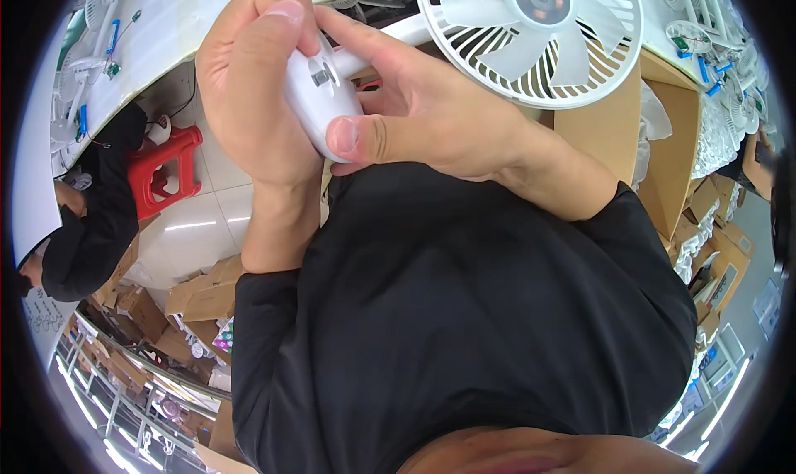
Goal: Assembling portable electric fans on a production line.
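Observation:
Both my hands are closed around the rounded white base of a small fan [319,109], held up in front of my chest. My left hand [257,84] wraps the base from the left, its thumb bent over the upper end. From the right, my right hand [439,109] grips the same base, thumb pressed on its lower edge and fingers partly hidden behind. A small metallic part [321,77] shows in an opening on the base. The fan's neck runs up and right to its round grille [531,97], with pale blades and a grey hub inside.
A white worktable [178,34] lies beyond my hands, with fan parts and blue cylinders [114,38] at the left and more at the right. A cardboard box [667,142] stands at my right. A red stool [166,171] and a person in dark sleeves [95,225] are on the left.

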Demonstrator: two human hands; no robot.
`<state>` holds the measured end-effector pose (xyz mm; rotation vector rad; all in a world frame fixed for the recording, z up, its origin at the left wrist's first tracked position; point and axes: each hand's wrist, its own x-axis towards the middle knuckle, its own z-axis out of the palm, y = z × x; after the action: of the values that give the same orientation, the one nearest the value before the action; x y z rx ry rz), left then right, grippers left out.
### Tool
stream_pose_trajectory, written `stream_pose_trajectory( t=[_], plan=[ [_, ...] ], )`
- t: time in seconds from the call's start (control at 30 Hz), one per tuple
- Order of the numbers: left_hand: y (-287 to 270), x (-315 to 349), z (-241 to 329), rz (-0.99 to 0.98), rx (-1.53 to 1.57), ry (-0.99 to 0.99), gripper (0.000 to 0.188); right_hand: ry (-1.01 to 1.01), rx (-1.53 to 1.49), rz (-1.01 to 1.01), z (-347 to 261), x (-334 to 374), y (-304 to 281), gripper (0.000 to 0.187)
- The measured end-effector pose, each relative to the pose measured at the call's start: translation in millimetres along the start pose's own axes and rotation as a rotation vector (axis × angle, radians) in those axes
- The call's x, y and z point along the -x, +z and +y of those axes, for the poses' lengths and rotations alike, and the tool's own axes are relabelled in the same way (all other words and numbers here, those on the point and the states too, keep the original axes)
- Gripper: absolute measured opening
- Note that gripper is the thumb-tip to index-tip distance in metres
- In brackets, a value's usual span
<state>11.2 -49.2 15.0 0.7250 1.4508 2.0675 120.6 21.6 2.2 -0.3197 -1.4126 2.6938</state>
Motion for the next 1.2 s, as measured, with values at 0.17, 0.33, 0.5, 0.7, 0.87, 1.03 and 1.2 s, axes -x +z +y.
stream_pose_trajectory(
  t=[0.17,0.33,0.5,0.7,0.87,1.03,1.2],
  plan=[
    [-10.3,3.4,-1.8,0.008,-0.002,0.048,0.019,-0.017,0.081,0.0,-4.6,-3.0,4.4,0.094],
    [-29.5,-6.8,-12.5,0.004,-0.001,0.219,0.028,-0.09,0.224,-0.007,2.7,-11.5,2.7,0.097],
    [-18.8,-8.2,-4.9,0.049,-0.032,0.221,0.032,-0.248,0.325,-0.03,19.0,-18.2,-4.1,0.1],
    [-24.5,-7.7,-6.1,-0.08,0.294,0.159,0.036,-0.493,0.474,-0.125,26.6,-17.7,-8.6,0.103],
    [-7.0,0.6,-0.8,-0.003,0.19,0.367,0.039,-0.474,0.271,-0.189,23.0,-23.8,-12.1,0.105],
    [-12.9,-10.0,-8.7,-0.097,0.096,0.43,0.036,-0.536,0.303,-0.269,13.5,-25.4,-20.4,0.106],
    [-45.2,-23.2,-42.7,-0.004,0.114,0.326,0.031,-0.564,0.747,-0.188,8.3,-26.6,-13.7,0.097]
  ],
)
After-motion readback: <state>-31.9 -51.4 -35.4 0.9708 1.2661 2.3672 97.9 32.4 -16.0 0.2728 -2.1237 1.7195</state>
